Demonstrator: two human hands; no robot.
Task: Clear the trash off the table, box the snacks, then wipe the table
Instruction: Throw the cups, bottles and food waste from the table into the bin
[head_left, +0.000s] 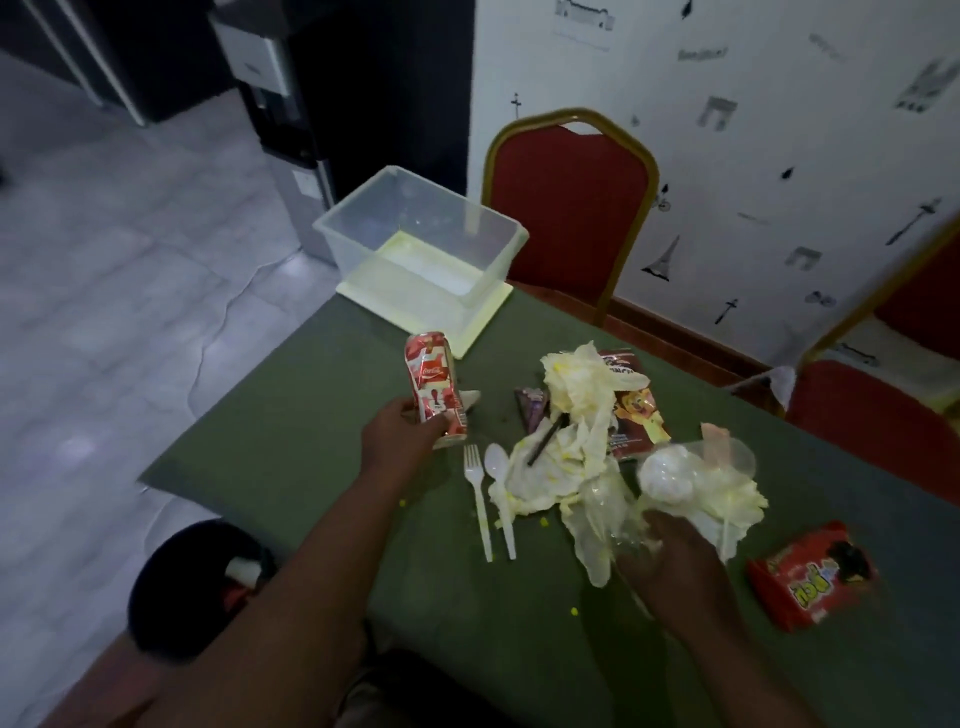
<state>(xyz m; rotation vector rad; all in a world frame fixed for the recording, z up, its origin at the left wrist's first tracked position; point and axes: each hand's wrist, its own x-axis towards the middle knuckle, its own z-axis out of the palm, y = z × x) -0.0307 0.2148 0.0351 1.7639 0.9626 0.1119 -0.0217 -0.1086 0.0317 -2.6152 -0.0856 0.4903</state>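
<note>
My left hand (402, 434) grips a crushed red and white soda can (434, 387) just above the green table (291, 431). My right hand (670, 561) holds a clear plastic cup (675, 475) with crumpled wrap, blurred by motion. Yellow-stained tissues (566, 452) lie in a heap mid-table with a black straw (545, 441) on them. A white plastic fork (480, 499) and spoon (501, 493) lie side by side left of the heap. Snack packs: a dark red one (636, 410) behind the tissues, a purple cone wrapper (532, 408), and a red pack (813, 574) at the right.
A clear plastic box (421, 249) stands on its pale lid at the table's far corner. A black trash bin (192, 582) sits on the floor left of the table. Red chairs (569, 208) stand behind and to the right. Yellow crumbs dot the cloth.
</note>
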